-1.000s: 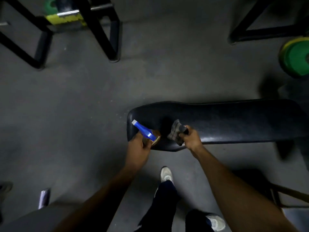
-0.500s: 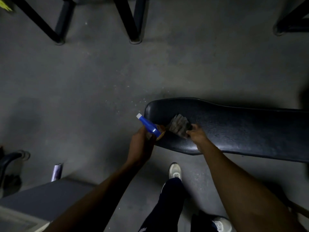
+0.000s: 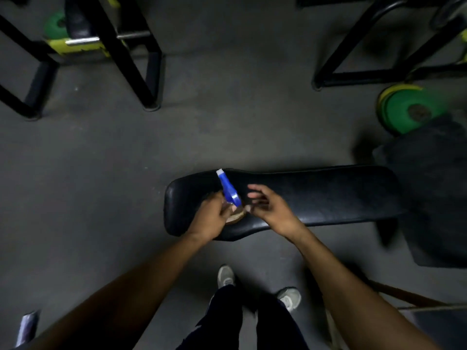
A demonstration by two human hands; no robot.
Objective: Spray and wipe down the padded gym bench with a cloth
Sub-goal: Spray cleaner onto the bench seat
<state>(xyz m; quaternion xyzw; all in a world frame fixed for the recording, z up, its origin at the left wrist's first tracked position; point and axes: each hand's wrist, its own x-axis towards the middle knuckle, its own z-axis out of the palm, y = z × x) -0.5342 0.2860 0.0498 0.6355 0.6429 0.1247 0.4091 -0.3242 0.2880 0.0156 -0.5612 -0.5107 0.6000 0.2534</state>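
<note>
Comparing with a moment ago: cloth no longer seen in right hand (image 3: pixel 271 210), fingers now spread over padded bench (image 3: pixel 316 195); spray bottle (image 3: pixel 228 190) gripped by left hand (image 3: pixel 211 218) (cloth's whereabouts unclear). Wiping paused.

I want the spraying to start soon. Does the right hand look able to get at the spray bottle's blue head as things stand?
Probably yes: the right hand is open beside the blue head, with nothing between them.
</note>
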